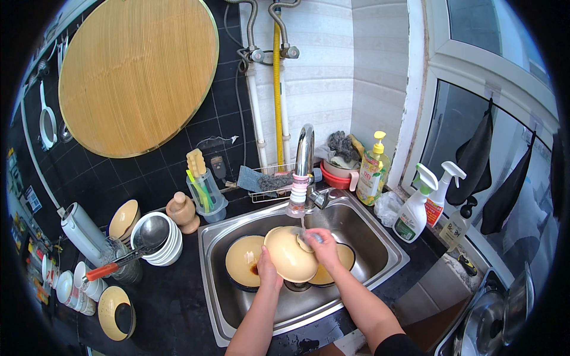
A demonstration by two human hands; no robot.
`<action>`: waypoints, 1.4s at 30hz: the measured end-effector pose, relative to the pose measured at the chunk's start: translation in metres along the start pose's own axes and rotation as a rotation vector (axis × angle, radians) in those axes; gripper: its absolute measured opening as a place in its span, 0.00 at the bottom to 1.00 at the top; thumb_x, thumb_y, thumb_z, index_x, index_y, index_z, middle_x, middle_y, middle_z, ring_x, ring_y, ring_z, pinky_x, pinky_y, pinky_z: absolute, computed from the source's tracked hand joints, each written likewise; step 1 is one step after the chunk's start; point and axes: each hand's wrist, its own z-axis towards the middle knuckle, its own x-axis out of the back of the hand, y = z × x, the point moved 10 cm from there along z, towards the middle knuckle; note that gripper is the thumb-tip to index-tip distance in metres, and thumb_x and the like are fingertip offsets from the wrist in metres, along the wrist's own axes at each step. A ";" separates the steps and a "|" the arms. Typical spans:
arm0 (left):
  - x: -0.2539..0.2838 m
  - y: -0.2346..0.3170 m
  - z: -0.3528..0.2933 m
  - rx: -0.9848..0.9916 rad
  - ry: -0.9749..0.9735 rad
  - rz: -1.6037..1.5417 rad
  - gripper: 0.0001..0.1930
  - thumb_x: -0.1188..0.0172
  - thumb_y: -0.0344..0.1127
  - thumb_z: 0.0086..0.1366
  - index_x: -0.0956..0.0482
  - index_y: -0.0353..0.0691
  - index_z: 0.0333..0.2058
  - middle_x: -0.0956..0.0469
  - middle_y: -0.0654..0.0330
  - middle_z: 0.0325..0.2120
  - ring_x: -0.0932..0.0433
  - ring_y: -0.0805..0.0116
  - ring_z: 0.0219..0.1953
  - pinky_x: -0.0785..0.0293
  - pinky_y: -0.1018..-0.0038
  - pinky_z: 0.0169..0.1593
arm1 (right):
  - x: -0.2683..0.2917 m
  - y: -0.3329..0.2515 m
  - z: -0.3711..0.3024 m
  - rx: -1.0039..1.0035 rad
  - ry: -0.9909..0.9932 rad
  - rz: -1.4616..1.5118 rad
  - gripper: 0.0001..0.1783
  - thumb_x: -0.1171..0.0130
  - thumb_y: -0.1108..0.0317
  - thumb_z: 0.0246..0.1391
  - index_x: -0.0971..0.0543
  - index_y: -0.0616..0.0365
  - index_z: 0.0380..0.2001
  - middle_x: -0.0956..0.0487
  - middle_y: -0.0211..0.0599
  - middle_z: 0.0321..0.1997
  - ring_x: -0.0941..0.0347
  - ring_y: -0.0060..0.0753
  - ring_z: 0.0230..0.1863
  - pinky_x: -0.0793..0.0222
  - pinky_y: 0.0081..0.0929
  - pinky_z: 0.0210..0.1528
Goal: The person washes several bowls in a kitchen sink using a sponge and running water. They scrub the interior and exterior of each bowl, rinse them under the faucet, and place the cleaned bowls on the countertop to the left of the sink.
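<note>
Head view: left grip (271, 274) grasps bowl (290, 261), partly hiding 2 bowls (240, 264) below faucet (306, 145); right grip (323, 248) unclear.

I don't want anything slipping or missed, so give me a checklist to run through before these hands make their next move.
1. Left hand gripping the held bowl: ok, at its rim.
2. Right hand at the held bowl: ok, toward its right side.
3. Water running from the tap: ok, a thin stream shows.
4. Held bowl's inside clean: cannot tell, it faces away.
5. Left bowl in the sink clean: not ok, brown residue shows.
</note>
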 end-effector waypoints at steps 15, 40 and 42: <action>0.001 0.025 -0.012 -0.113 0.132 0.083 0.21 0.57 0.47 0.65 0.30 0.32 0.42 0.26 0.55 0.38 0.26 0.66 0.39 0.29 0.73 0.43 | -0.034 -0.007 -0.004 -0.214 -0.416 0.184 0.10 0.43 0.77 0.42 0.25 0.59 0.32 0.23 0.33 0.31 0.29 0.21 0.32 0.34 0.19 0.37; -0.020 0.028 -0.019 -0.178 0.040 0.308 0.17 0.53 0.43 0.64 0.25 0.33 0.30 0.23 0.61 0.27 0.27 0.77 0.27 0.30 0.80 0.33 | 0.012 0.011 0.009 -0.216 -0.049 0.105 0.05 0.48 0.74 0.42 0.25 0.60 0.25 0.24 0.37 0.29 0.30 0.28 0.31 0.35 0.24 0.35; -0.023 0.025 -0.018 -0.181 0.010 0.326 0.17 0.53 0.43 0.64 0.25 0.34 0.30 0.24 0.62 0.26 0.27 0.78 0.27 0.31 0.81 0.32 | -0.003 0.001 0.008 -0.144 -0.199 0.110 0.05 0.50 0.73 0.42 0.26 0.60 0.24 0.25 0.37 0.28 0.30 0.30 0.30 0.36 0.23 0.35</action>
